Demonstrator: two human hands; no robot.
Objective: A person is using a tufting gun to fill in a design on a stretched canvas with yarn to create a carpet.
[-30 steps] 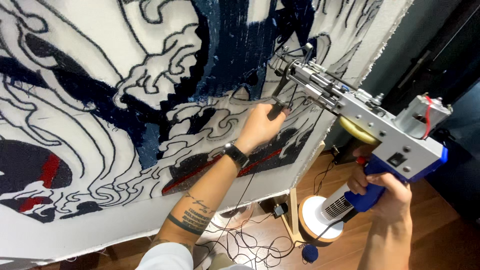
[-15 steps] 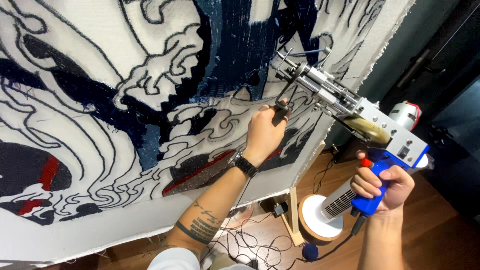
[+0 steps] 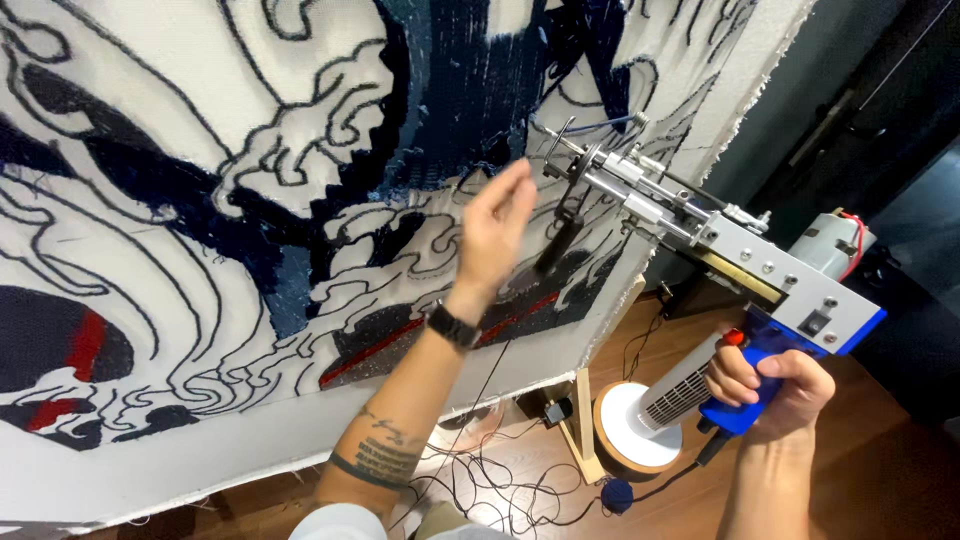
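Right now: two hands, right hand (image 3: 770, 388) gripping one tufting gun (image 3: 700, 235); left hand (image 3: 493, 232) open.

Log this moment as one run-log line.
right hand: grips blue handle of tufting gun | left hand: open, beside gun's front | backdrop: stretched cloth

Left hand (image 3: 497, 232) has released the black front handle (image 3: 557, 245) of the tufting gun (image 3: 700, 235), gripped 0.5 s ago, and now hangs open just left of it, fingers extended. Right hand (image 3: 770, 385) has shifted its grip on the blue rear handle (image 3: 752, 385); the gun's rear sits higher.
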